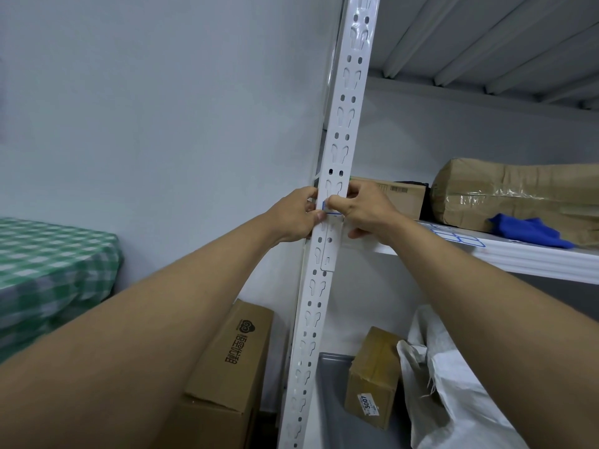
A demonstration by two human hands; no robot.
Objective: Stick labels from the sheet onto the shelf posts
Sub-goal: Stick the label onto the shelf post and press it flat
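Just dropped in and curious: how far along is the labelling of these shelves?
Early or midway, as far as this view shows. In hand: both hands, left hand and right hand, are pressing a blue-edged label onto the white post. No other stuck label is visible on this post. Left: the label sheet on the shelf still holds several labels.

The white shelf [534,259] carries a taped brown parcel [518,196], a blue cloth [525,230] lying against it, a cardboard box [398,197] near the post [337,176], and a label sheet [453,236] flat at its front edge. On the floor [330,400] below stand two boxes [227,367] [372,380] and a white sack [453,384].
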